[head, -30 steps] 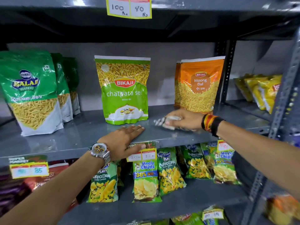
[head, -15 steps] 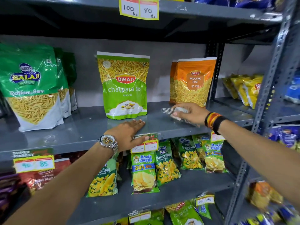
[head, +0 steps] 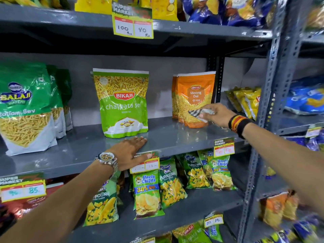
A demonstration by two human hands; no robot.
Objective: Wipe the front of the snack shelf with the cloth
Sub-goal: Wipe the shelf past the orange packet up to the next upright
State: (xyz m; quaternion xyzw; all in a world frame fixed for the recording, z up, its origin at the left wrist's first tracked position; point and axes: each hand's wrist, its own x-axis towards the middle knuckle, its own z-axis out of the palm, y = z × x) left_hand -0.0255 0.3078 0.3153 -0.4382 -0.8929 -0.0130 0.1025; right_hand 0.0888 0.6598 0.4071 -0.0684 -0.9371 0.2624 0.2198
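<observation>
Two hands at the snack shelf (head: 175,137), wiping seemingly under way.

The right hand (head: 216,114) grips the cloth (head: 198,114) near the orange bag (head: 196,99), far right; the left hand (head: 130,152) lies flat, released, on the near edge. Open shelf between the bags looks left to wipe.

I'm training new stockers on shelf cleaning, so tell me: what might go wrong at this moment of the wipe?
1. The right hand holds the striped cloth right against the upright orange Moong Dal pouch; a sweep could topple it.
2. The left hand lies flat on the grey metal shelf, thumb over the yellow price tag on its front edge, which could get bent or pulled off.
</observation>
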